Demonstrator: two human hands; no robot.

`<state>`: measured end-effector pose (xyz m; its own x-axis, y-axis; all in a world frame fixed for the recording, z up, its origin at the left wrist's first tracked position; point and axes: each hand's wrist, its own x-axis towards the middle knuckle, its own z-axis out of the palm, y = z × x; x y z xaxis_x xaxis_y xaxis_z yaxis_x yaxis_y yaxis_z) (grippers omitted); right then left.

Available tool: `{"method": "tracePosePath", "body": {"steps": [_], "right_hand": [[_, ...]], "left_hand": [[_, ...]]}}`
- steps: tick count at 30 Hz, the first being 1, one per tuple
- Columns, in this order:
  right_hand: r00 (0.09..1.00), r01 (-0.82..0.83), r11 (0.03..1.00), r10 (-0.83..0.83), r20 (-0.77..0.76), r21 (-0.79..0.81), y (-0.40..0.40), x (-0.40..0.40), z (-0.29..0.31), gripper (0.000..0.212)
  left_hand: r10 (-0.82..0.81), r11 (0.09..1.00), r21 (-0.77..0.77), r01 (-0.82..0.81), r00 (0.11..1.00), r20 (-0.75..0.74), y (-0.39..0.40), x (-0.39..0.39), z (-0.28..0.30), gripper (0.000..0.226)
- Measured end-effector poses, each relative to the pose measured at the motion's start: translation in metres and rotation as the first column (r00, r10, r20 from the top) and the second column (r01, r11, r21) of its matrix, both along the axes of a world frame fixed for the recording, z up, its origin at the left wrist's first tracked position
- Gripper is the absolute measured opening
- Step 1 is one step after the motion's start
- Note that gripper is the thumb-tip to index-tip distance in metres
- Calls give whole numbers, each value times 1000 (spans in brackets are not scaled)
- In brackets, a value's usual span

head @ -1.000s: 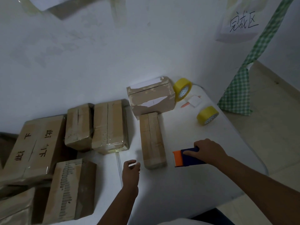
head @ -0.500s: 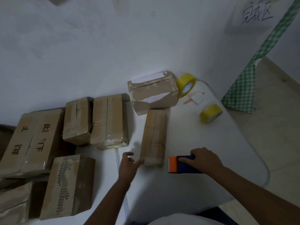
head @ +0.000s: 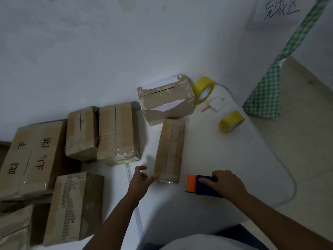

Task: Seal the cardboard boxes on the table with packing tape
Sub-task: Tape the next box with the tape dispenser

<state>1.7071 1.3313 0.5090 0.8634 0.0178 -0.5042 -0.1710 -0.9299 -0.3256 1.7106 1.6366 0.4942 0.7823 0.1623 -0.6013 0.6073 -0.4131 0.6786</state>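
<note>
Narrow box next for tape, several boxes already taped.

At frame left, the taped boxes (head: 115,130) show glossy strips, so they look done. At centre the left hand (head: 141,179), grip apart, touches the near corner of the narrow box (head: 170,150) on the bench (head: 225,159); its seam looks unsealed. Right of it, the right hand (head: 226,183) has its grip clamped on the dispenser (head: 196,184). The torn box (head: 165,101) behind appears untaped.

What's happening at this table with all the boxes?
A person is taping cardboard boxes shut. Their right hand grips a blue and orange tape dispenser on the white table, while the left hand touches the near end of a long narrow box. Two yellow tape rolls lie farther back, and more boxes sit to the left.
</note>
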Motion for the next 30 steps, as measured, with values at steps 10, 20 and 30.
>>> {"method": "tracePosePath", "body": {"steps": [10, 20, 30], "right_hand": [[999, 45, 998, -46, 12, 38, 6, -8, -1, 63], [999, 40, 999, -40, 9, 15, 1, -9, -2, 59], [1000, -10, 1000, 10, 1, -22, -4, -9, 5, 66]], "left_hand": [[-164, 938, 333, 95, 969, 185, -5, 10, 11, 46], [-359, 844, 483, 235, 915, 183, -3, 24, 10, 36], [-987, 160, 703, 693, 121, 105, -29, 52, -33, 50]]}}
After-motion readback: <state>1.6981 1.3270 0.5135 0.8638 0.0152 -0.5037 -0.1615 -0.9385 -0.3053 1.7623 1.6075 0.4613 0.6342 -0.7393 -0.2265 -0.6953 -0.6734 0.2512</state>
